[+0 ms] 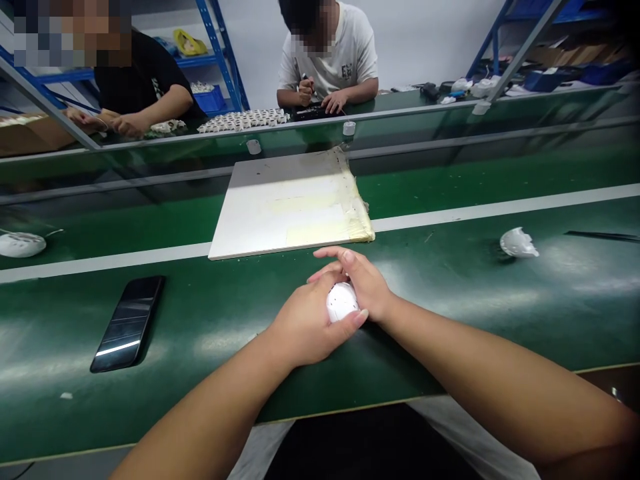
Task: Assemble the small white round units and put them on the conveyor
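Between both hands, just above or on the green worktop [430, 300], is a rounded white plastic housing [342, 301] with small dark holes. My left hand [313, 320] wraps round its near and left side, thumb pressed along the front. From the right, my right hand [367, 283] closes against it, with the index finger stretched over the far side. The fingers hide much of the housing, so its far side does not show. A similar white shell [519, 243] with a jagged edge lies on the worktop to the right.
A white board [285, 207] with a taped right edge lies ahead. A black phone [129, 323] is at left, a white rounded part [23, 245] farther left, dark tweezers-like tool [603, 236] at far right. Two people work beyond the glass divider, near rows of white parts [245, 121].
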`<state>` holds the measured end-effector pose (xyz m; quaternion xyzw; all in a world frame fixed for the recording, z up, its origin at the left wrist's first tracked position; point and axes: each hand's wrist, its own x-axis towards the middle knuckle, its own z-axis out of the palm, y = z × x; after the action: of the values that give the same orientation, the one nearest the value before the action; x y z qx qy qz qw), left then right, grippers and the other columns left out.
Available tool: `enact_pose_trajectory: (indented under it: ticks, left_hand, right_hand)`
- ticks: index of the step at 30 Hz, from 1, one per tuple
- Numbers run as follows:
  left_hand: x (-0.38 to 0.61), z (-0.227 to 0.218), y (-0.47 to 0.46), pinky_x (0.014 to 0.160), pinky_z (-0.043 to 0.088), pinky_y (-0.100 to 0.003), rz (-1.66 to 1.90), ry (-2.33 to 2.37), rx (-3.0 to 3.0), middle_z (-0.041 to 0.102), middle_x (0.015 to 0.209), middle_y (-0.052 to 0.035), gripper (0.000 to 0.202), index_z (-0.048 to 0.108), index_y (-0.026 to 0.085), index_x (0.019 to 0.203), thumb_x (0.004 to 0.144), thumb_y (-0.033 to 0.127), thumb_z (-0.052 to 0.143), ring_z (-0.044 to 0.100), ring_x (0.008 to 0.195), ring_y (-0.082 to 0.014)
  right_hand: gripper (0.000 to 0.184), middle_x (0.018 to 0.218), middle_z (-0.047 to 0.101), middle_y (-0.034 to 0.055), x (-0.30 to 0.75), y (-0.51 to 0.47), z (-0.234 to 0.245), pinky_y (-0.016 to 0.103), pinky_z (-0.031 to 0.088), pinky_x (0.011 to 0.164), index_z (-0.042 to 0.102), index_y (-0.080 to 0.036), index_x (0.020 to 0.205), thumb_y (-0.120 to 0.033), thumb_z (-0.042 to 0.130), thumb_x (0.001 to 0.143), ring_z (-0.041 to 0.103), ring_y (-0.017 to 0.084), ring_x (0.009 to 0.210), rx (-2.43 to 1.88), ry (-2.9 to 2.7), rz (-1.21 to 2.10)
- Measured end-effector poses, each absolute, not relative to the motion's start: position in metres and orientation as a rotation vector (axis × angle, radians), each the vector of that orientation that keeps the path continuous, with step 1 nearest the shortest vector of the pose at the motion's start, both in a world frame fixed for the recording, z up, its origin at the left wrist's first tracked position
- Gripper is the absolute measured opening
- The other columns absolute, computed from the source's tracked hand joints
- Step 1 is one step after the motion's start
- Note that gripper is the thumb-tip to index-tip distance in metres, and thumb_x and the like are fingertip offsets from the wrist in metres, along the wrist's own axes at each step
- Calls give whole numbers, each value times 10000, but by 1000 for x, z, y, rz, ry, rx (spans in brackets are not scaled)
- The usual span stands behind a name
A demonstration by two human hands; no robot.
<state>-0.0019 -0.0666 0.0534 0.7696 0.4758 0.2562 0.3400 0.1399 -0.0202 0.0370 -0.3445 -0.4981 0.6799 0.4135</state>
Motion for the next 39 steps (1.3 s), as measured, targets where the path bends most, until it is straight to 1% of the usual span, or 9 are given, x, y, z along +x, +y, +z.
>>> enact_pose_trajectory:
  ticks: [5, 8, 11, 15, 20, 25, 27, 32, 39]
  left_hand:
    - [0, 51, -64, 888, 500, -451, 716, 1232, 1983, 598, 1328, -118, 559, 508, 209, 1323, 875, 528, 606, 609, 1109, -339]
    - [-4, 49, -60, 899, 501, -437, 718, 1168, 1933, 587, 1341, -118, 647, 491, 212, 1330, 806, 525, 705, 608, 1114, -330]
    - [-9, 49, -56, 924, 496, -399, 690, 1140, 1899, 570, 1364, -113, 752, 441, 216, 1371, 746, 446, 790, 604, 1133, -298]
    - [-14, 45, -50, 899, 493, -367, 689, 1160, 1950, 595, 1343, -70, 681, 503, 243, 1324, 740, 431, 796, 622, 1087, -266]
    - [-14, 42, -47, 901, 497, -379, 683, 1279, 1990, 629, 1285, -70, 594, 574, 235, 1258, 754, 479, 771, 636, 1060, -275]
    - [-13, 48, -51, 915, 505, -421, 533, 1283, 2088, 643, 1234, -116, 741, 492, 184, 1343, 740, 512, 771, 637, 1054, -309]
    - [-12, 49, -53, 907, 508, -435, 475, 1305, 2106, 647, 1229, -126, 717, 477, 177, 1355, 780, 525, 727, 640, 1050, -320]
    - [-9, 47, -56, 851, 518, -455, 355, 1435, 2128, 656, 1207, -157, 680, 466, 153, 1365, 862, 594, 591, 648, 1028, -351]
    - [-7, 41, -56, 826, 513, -442, 379, 1463, 2127, 652, 1226, -158, 686, 447, 149, 1385, 887, 613, 533, 648, 1013, -348]
  right_hand:
    - [587, 811, 745, 65, 140, -17, 35, 359, 539, 634, 630, -223, 1070, -750, 506, 843, 705, 248, 727, -899, -1234, 1712]
    - [592, 810, 732, 60, 139, -11, 27, 340, 528, 599, 635, -219, 1095, -742, 497, 854, 689, 237, 706, -936, -1221, 1691]
    - [595, 756, 705, 52, 137, -3, 19, 313, 508, 551, 637, -202, 1070, -736, 472, 866, 652, 207, 632, -960, -1120, 1746]
    - [583, 739, 689, 52, 134, 4, 11, 296, 493, 525, 623, -189, 1029, -725, 447, 881, 620, 184, 579, -888, -1016, 1881]
    - [596, 919, 727, 75, 139, 6, 12, 326, 537, 690, 635, -194, 1100, -723, 465, 883, 682, 218, 796, -715, -1270, 1775]
    - [480, 1007, 730, 81, 141, 3, 17, 312, 520, 708, 668, -175, 1059, -608, 593, 864, 672, 209, 827, -806, -1504, 1712]
    - [465, 981, 727, 76, 140, 3, 17, 304, 509, 683, 678, -169, 1042, -591, 579, 872, 665, 204, 806, -835, -1496, 1719]
    - [452, 718, 648, 15, 138, 6, 13, 250, 414, 557, 699, -150, 924, -587, 639, 825, 565, 144, 628, -944, -1487, 1651]
    - [495, 685, 628, 11, 135, 9, 15, 252, 392, 540, 688, -145, 929, -621, 635, 803, 547, 147, 607, -1005, -1445, 1690]
